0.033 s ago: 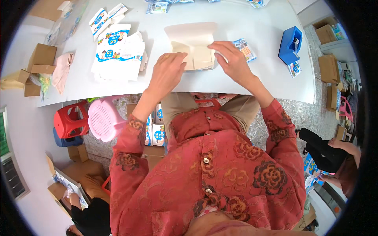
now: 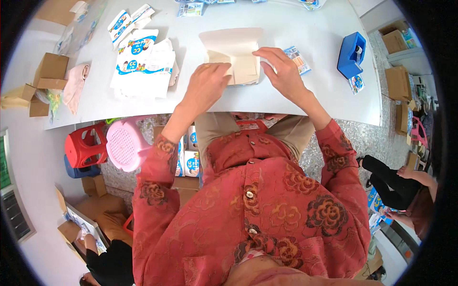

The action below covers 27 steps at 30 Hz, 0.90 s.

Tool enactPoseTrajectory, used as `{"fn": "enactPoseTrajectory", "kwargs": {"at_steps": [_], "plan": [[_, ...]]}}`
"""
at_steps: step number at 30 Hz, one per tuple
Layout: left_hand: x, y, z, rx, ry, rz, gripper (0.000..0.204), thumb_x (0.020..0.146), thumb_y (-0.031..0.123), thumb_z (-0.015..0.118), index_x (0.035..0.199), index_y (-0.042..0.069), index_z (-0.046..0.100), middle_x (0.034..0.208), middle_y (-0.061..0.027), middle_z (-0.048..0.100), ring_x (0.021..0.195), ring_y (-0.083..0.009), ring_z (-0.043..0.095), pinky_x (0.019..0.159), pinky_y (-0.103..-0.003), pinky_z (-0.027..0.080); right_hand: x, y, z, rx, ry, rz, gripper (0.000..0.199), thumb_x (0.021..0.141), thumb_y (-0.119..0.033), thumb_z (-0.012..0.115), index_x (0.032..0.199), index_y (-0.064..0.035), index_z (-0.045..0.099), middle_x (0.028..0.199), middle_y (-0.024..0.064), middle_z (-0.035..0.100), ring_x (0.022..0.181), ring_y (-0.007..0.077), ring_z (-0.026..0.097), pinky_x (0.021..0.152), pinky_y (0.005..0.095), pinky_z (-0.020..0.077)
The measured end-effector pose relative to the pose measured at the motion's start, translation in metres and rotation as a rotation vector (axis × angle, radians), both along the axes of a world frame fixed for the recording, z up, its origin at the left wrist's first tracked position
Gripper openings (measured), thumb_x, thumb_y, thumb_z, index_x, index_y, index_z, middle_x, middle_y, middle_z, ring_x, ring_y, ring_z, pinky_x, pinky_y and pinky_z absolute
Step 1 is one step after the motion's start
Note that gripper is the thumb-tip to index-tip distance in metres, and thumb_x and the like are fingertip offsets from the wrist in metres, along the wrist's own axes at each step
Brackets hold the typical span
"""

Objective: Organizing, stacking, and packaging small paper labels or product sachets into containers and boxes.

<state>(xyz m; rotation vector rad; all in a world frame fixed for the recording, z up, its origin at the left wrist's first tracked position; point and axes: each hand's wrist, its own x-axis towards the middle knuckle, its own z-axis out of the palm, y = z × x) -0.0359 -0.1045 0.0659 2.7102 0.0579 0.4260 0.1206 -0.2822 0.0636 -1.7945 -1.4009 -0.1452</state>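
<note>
A flat beige cardboard box [image 2: 234, 56] lies on the white table [image 2: 305, 95], about midway along it and a little in from the near edge, its upper flap open and pointing toward the far edge. The left hand [image 2: 206, 86] rests palm down on the box's lower left corner, fingers curled together and pressing on the card; its fingertips are hidden by the back of the hand, so whether they pinch a flap cannot be told. The right hand [image 2: 282, 71] sits at the box's right side, fingers bent and closed on the right edge of the folded panel. The box thus lies between the two hands, touching both.

Just beyond the right hand lies a small printed packet [image 2: 298, 59]. Farther toward the right edge of the table stands a blue tape dispenser [image 2: 351, 55]. Toward the left edge sits a stack of white and blue bags [image 2: 143, 64], well apart from the left hand. Below the near edge stand a pink stool [image 2: 126, 143] and a red stool [image 2: 86, 145]
</note>
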Motion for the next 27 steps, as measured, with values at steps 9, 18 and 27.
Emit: {"fn": "enactPoseTrajectory", "kwargs": {"at_steps": [9,18,27], "plan": [[0.025,-0.010,-0.061,0.099,0.198,-0.124,0.019,0.083,0.011,0.050,0.098,0.006,0.062,0.098,-0.0134,0.063,0.090,-0.0336,0.061,0.082,-0.044,0.047,0.040,-0.036,-0.023,0.006,0.249,-0.259,0.030,0.083,0.001,0.057,0.112,-0.0067,0.062,0.109,0.0089,0.063,0.095,0.0224,0.062,0.082,0.0307,0.0497],[0.045,0.055,-0.031,0.164,0.474,0.124,0.017,0.084,0.013,0.050,0.095,0.005,0.061,0.100,-0.0142,0.063,0.094,-0.0344,0.061,0.078,-0.046,0.048,0.092,-0.082,-0.099,-0.396,0.094,-0.606,0.062,0.080,-0.030,0.067,0.130,-0.0016,0.044,0.125,0.0214,0.052,0.114,0.0367,0.051,0.094,0.0420,0.0438],[0.031,0.099,-0.046,0.145,0.498,0.190,0.025,0.082,0.019,0.060,0.103,0.007,0.060,0.108,-0.0157,0.063,0.098,-0.0377,0.059,0.082,-0.047,0.048,0.074,-0.038,-0.093,-0.390,0.312,-0.567,0.084,0.066,-0.032,0.076,0.137,-0.0074,0.039,0.126,0.0189,0.050,0.116,0.0390,0.047,0.095,0.0436,0.0420]]}}
